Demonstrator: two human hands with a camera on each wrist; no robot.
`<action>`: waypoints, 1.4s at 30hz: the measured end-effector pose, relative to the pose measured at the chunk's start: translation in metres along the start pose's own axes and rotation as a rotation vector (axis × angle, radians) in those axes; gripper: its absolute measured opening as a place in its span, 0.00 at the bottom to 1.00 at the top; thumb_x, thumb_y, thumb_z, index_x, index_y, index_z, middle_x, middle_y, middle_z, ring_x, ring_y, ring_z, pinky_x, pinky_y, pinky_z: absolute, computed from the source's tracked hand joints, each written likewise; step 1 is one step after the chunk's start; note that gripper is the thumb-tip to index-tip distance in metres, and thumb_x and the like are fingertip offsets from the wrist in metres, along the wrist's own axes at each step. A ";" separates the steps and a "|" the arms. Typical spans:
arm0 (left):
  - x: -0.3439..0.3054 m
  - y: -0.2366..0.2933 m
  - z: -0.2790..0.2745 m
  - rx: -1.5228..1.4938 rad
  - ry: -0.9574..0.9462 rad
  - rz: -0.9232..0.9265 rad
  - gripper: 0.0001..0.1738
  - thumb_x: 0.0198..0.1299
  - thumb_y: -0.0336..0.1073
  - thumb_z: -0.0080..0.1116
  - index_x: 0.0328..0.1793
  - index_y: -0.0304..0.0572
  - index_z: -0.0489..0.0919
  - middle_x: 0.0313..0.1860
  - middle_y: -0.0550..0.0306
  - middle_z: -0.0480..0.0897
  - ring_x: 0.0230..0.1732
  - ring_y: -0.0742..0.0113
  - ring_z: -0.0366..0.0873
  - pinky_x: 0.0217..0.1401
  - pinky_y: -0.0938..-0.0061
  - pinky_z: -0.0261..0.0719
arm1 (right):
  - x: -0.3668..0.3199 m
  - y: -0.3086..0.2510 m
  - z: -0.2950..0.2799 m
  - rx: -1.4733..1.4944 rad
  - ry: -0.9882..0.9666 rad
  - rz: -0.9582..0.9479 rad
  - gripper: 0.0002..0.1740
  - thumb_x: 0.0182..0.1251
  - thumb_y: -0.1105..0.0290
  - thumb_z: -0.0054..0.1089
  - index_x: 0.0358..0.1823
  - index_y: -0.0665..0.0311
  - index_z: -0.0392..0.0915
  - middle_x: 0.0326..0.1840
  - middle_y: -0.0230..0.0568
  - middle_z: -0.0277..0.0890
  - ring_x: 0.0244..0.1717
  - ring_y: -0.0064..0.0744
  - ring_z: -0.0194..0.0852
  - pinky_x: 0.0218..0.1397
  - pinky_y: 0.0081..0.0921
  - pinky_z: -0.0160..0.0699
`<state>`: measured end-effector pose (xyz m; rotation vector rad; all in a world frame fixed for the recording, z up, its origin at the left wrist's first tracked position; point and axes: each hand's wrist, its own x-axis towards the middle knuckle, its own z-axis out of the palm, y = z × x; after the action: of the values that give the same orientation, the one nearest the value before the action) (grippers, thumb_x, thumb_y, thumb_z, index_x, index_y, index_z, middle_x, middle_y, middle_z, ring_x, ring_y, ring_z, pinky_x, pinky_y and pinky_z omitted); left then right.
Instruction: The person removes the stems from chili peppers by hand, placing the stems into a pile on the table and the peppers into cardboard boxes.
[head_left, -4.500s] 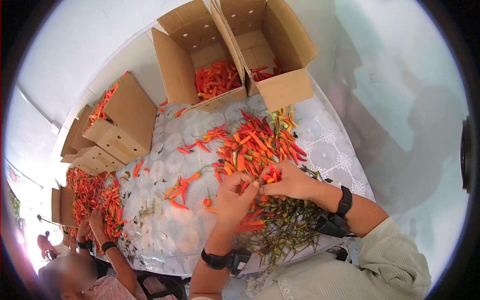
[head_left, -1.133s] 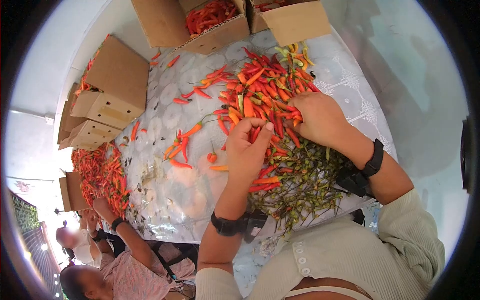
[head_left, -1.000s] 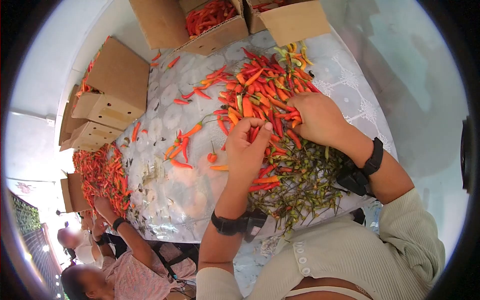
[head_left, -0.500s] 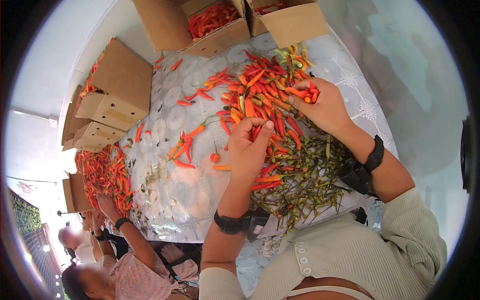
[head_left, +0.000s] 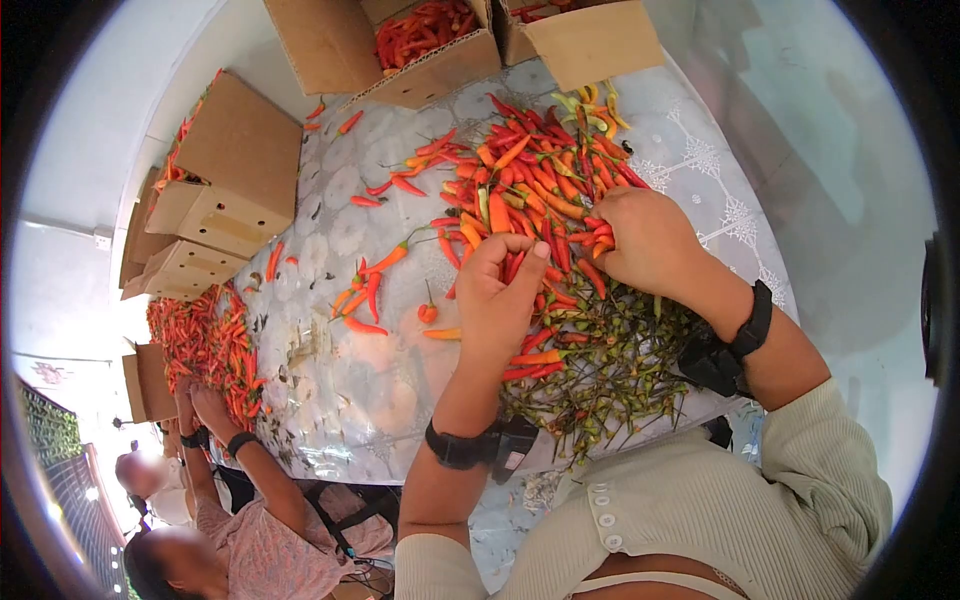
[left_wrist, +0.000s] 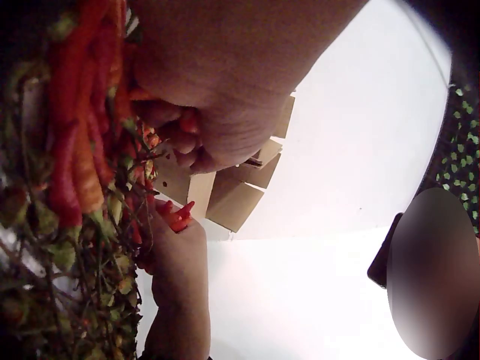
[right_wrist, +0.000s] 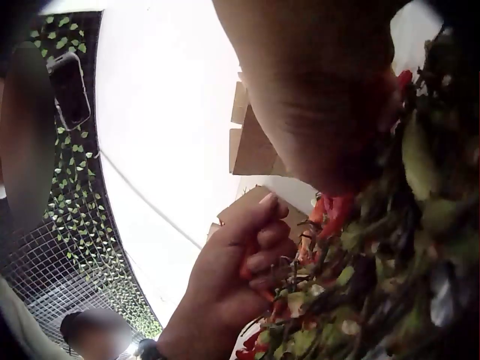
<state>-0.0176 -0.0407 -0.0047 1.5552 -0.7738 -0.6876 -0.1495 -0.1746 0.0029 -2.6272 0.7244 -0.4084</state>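
Cloth-covered table (head_left: pixel 690 160) bearing the chili pile (head_left: pixel 520 180). Cardboard boxes (head_left: pixel 440 75) stand beyond the pile, and a heap of green stems (head_left: pixel 610 370) lies along its near edge. Right hand (head_left: pixel 645 240), at the pile's near right edge, has its fingers curled round a handful of chilies (head_left: pixel 598 232). Left hand (head_left: pixel 495 300), at the near edge, has its fingers closed on a few red pods (head_left: pixel 512 266).

Bright daylight, fisheye-warped dark edges, blown-out white glare, blurred close wrist views.
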 end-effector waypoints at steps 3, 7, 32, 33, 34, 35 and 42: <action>-0.002 0.003 0.000 -0.001 -0.002 -0.039 0.09 0.60 0.35 0.60 0.36 0.35 0.76 0.24 0.68 0.74 0.19 0.86 0.62 0.18 0.86 0.58 | 0.000 0.003 0.003 0.226 0.073 0.014 0.16 0.42 0.63 0.67 0.30 0.68 0.79 0.27 0.50 0.76 0.32 0.47 0.76 0.36 0.38 0.74; -0.004 0.010 -0.001 -0.080 0.023 -0.058 0.11 0.60 0.37 0.61 0.38 0.36 0.77 0.23 0.69 0.74 0.17 0.86 0.61 0.17 0.87 0.58 | 0.004 -0.001 -0.003 0.777 -0.058 0.143 0.16 0.49 0.60 0.70 0.29 0.67 0.79 0.20 0.38 0.74 0.23 0.28 0.71 0.29 0.27 0.70; -0.004 0.010 -0.013 -0.388 -0.074 0.137 0.07 0.59 0.29 0.59 0.43 0.37 0.76 0.30 0.64 0.78 0.18 0.86 0.62 0.16 0.89 0.58 | -0.002 -0.010 0.000 1.085 -0.162 0.044 0.13 0.54 0.65 0.71 0.35 0.65 0.80 0.24 0.23 0.73 0.25 0.10 0.64 0.27 0.13 0.63; -0.003 0.010 -0.015 -0.397 -0.099 0.142 0.07 0.59 0.29 0.59 0.43 0.37 0.76 0.30 0.64 0.78 0.18 0.86 0.62 0.17 0.89 0.58 | -0.002 -0.009 0.001 1.091 -0.159 0.019 0.13 0.54 0.65 0.71 0.35 0.65 0.80 0.24 0.23 0.73 0.25 0.10 0.64 0.27 0.13 0.63; -0.003 0.011 -0.016 -0.419 -0.111 0.126 0.07 0.59 0.28 0.59 0.42 0.37 0.76 0.30 0.64 0.78 0.18 0.86 0.62 0.17 0.89 0.58 | -0.002 -0.009 0.002 1.097 -0.155 -0.006 0.13 0.54 0.65 0.71 0.35 0.65 0.80 0.24 0.23 0.73 0.25 0.10 0.64 0.27 0.12 0.63; -0.004 0.013 -0.017 -0.441 -0.124 0.109 0.06 0.59 0.27 0.58 0.42 0.37 0.76 0.30 0.64 0.78 0.18 0.86 0.62 0.17 0.89 0.58 | -0.001 -0.008 0.003 1.102 -0.150 -0.031 0.13 0.54 0.65 0.71 0.35 0.65 0.80 0.24 0.23 0.74 0.25 0.10 0.64 0.27 0.12 0.63; -0.005 0.013 -0.020 -0.657 -0.238 0.004 0.05 0.58 0.24 0.56 0.40 0.37 0.75 0.33 0.60 0.77 0.17 0.83 0.62 0.16 0.88 0.58 | -0.002 -0.007 -0.001 1.200 -0.258 -0.022 0.11 0.51 0.71 0.72 0.32 0.67 0.80 0.28 0.28 0.75 0.29 0.14 0.68 0.32 0.14 0.67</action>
<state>-0.0063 -0.0262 0.0110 0.8838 -0.6341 -1.0154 -0.1490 -0.1686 0.0067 -1.5009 0.2135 -0.3388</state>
